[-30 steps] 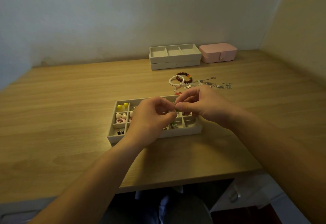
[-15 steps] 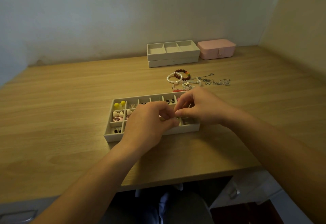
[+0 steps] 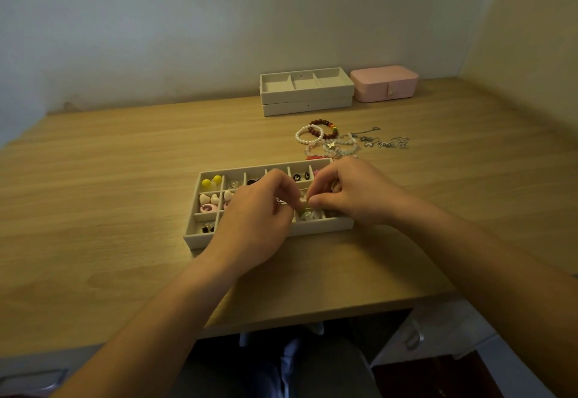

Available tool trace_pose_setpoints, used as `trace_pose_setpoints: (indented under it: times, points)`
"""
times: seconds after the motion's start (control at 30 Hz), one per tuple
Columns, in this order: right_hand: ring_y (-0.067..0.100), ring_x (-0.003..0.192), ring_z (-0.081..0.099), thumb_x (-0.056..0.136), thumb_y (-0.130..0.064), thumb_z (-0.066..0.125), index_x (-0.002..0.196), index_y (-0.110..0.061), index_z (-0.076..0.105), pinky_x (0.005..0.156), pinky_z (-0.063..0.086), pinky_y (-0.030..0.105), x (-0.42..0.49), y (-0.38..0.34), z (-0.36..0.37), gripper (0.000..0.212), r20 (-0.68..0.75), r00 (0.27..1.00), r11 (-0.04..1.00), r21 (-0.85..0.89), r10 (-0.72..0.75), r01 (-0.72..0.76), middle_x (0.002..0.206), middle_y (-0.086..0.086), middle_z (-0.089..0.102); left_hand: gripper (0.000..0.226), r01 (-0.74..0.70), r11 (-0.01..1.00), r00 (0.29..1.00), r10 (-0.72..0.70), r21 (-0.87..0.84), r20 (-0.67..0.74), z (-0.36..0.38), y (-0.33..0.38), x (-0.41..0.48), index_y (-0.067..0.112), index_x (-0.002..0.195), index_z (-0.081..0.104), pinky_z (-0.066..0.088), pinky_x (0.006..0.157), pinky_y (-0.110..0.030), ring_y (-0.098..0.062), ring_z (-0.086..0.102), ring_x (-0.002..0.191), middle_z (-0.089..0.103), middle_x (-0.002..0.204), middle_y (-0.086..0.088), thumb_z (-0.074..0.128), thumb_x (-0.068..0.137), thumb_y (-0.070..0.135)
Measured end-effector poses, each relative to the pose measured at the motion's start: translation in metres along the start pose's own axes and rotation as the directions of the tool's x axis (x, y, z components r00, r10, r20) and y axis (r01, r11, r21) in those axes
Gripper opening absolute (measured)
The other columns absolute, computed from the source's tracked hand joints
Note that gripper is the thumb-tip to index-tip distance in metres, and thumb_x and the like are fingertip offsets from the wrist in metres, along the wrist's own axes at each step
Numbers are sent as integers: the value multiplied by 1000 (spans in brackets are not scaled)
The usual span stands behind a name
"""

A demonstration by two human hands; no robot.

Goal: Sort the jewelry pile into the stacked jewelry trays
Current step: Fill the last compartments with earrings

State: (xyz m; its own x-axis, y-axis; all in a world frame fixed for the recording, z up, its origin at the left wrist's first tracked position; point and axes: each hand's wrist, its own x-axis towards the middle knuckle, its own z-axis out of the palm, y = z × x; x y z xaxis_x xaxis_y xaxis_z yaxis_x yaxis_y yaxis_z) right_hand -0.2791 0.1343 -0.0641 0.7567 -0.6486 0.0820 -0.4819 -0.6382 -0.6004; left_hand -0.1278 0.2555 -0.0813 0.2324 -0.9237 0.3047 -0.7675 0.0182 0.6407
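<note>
Covering the compartmented white jewelry tray (image 3: 200,238) near the table's front edge, both hands' (image 3: 255,219) (image 3: 353,192) grips pinch something tiny, too hidden to identify.

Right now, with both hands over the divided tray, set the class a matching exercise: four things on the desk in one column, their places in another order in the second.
Things
1. yellow beads
2. pink box
3. pearl bracelet
4. stacked trays

Places
A. against the back wall, left of the pink box
B. on the bare desk, between the stacked trays and the divided tray
C. far-left corner compartment of the divided tray
D. at the back of the desk, furthest right

Pairs: 1-C, 2-D, 3-B, 4-A
</note>
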Motion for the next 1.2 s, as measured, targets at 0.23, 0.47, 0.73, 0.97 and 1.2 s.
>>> trace_pose_setpoints:
  times: [0.23,0.47,0.73,0.97,1.2]
  points:
    - [3,83,63,87,-25,79,90,-25,81,75,51,27,1,-1,5,4,-1,1000,999,-19,-29,29,84,-15,72,31,-54,998,998,55,-25,37,0,1,-4,30,92,58,47,71,-32,-5,58,76,70,91,16,54,85,-1]
    - [2,76,63,84,-24,81,87,-25,81,66,45,20,3,3,6,3,-56,998,1000,-5,-21,21,79,-14,71,36,-66,997,991,70,-39,110,1,0,-6,35,91,56,45,80,-22,4,59,93,71,94,19,52,87,-1]
    - [1,76,61,93,-29,73,93,-24,79,64,41,18,2,2,2,8,-32,999,998,-54,-27,25,78,-18,67,32,-12,986,998,1,-167,-67,-5,-6,-1,25,86,62,46,69,-17,-3,63,82,72,82,14,53,83,-6]
    - [9,79,64,98,-25,65,93,-24,78,69,54,27,-7,4,-5,14,-19,999,996,84,-27,29,83,-8,71,32,-29,995,998,23,-94,-59,-3,-7,-2,26,92,62,50,79,-30,1,63,90,70,88,18,54,85,-3]
    - [23,80,68,94,-8,57,95,-33,78,71,59,43,-9,-1,-6,33,54,998,999,2,-33,33,89,-3,73,35,-32,999,999,32,37,17,2,-9,-1,38,95,57,50,81,-45,-11,56,87,67,101,15,52,84,5]
